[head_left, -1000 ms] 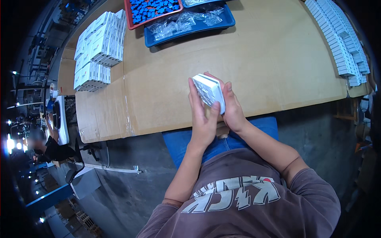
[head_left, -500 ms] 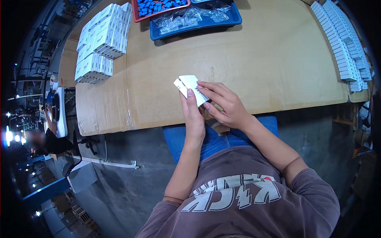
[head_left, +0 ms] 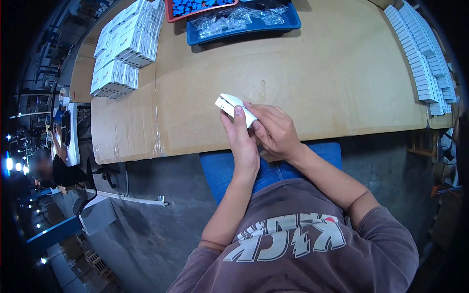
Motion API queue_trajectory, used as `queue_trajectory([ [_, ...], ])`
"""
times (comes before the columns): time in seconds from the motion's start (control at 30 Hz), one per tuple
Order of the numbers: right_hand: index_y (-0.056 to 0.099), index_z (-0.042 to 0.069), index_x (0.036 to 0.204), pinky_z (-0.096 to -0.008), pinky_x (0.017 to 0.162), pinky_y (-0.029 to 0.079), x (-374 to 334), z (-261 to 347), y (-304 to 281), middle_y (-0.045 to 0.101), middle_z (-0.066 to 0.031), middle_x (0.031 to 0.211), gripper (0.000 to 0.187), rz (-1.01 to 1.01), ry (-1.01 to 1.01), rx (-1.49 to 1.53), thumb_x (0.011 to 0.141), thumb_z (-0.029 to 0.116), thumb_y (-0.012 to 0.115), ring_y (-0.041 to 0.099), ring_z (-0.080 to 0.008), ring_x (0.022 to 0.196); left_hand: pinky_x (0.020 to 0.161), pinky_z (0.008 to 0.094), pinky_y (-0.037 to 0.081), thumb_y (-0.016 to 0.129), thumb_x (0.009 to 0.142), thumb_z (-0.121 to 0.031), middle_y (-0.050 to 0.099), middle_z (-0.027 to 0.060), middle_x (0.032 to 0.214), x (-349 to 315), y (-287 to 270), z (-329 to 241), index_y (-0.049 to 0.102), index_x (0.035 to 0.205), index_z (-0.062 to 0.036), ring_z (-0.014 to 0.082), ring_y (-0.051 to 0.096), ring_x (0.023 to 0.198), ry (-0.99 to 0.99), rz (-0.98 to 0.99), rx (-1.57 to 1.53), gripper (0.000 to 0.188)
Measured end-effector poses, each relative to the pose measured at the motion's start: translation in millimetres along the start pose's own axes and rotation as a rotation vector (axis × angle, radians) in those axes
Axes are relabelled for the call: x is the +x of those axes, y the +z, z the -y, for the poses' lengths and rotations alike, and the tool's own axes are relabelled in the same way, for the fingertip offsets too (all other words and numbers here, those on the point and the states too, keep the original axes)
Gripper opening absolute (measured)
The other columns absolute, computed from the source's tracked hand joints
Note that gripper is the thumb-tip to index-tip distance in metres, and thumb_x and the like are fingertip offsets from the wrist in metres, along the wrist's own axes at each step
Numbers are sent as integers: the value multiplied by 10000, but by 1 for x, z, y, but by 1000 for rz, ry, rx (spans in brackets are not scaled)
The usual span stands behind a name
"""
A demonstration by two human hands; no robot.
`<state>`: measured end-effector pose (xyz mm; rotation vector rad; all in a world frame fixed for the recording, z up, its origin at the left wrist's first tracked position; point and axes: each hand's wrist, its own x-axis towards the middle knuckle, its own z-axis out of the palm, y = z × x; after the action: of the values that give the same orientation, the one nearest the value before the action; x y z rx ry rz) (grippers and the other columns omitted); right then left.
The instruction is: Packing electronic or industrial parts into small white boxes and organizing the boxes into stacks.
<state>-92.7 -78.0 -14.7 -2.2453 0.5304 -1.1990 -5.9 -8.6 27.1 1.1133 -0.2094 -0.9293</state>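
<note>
A small white cardboard box [head_left: 231, 105] is held between my two hands above the near edge of the table. A narrow dark gap shows along its long side, next to a lifted flap. My left hand [head_left: 243, 141] grips the box from below and the left, its thumb on the near face. Around the right end of the box, the fingers of my right hand [head_left: 278, 128] are closed, with the fingertips on the upper face. The palm sides and the underside of the box are hidden.
Stacks of white boxes [head_left: 128, 41] stand at the far left of the cardboard-covered table [head_left: 205, 73], more boxes [head_left: 419, 58] at the far right. Behind are a red tray [head_left: 170, 13] of blue pieces and a blue tray [head_left: 244, 32] of clear plastic pieces. A person [head_left: 63, 168] sits off left.
The box has tilted in my hands, so its upper face shows less and its side edge more. My right fingers have shifted and curled closer around it.
</note>
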Motion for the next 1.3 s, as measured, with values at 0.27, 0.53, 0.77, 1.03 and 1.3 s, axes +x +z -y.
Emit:
queue_trajectory([
  [0.27,659,-40,1319,-431,865,555,1,8,5,743,-200,1190,387,-29,13,10,962,111,653,726,-353,1098,867,265,511,419,1134,-474,593,50,1150,4,-10,16,499,1374,-20,102,589,1037,16,17,53,519],
  [0.53,641,-44,1346,-433,887,550,1,6,3,732,-205,1234,377,23,8,24,997,93,600,720,-351,1103,810,264,483,431,1136,-444,575,17,1035,7,-9,19,545,1287,-28,78,554,940,92,-36,116,457],
  [0.77,653,-79,1311,-393,749,571,-3,7,6,750,-218,1179,357,-58,-10,-39,1021,102,552,761,-344,930,923,279,470,427,1145,-345,584,68,1170,-1,-2,16,470,1444,40,110,537,1062,115,-7,118,489],
  [1.03,654,-96,1304,-396,789,592,-4,3,6,742,-228,1220,357,-117,-94,-27,1046,115,524,774,-334,928,972,305,460,426,1143,-326,592,85,1192,-7,2,15,488,1399,40,140,548,1105,134,31,75,451],
  [1.3,618,-78,1367,-446,952,571,3,4,3,703,-243,1298,377,-37,-44,115,1055,102,507,729,-388,1108,1010,335,509,459,1119,-385,630,126,1273,6,-10,16,519,1383,23,199,622,1190,184,50,96,490],
])
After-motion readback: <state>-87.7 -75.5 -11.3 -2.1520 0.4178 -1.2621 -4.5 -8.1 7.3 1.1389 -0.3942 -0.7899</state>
